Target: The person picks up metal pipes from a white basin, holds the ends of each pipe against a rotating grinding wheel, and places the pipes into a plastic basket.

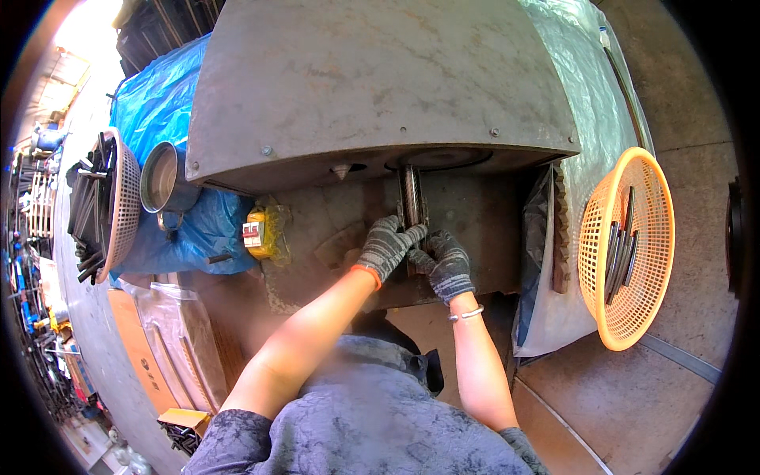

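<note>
Grey knitted work gloves cover both my hands. A shiny metal bar or tube point(412, 194) comes out toward me from under a grey sheet-metal machine cover point(380, 79), lying in a narrow holder. My left hand point(388, 244) is closed at the near end of this holder, thumb and fingers against it; the thing in its grip is hidden. Just to the right, my right hand point(445, 265) has its fingers curled and pressed together close to the left fingertips. What the right fingers hold, if anything, is hidden by the glove.
An orange plastic basket point(625, 249) with several dark rods stands at the right. A pale basket point(119, 206) of black rods, a metal mug point(168, 180) and blue sheeting point(158, 103) are at the left. A yellow switch box point(265, 232) sits beside the machine's metal bed point(475, 214).
</note>
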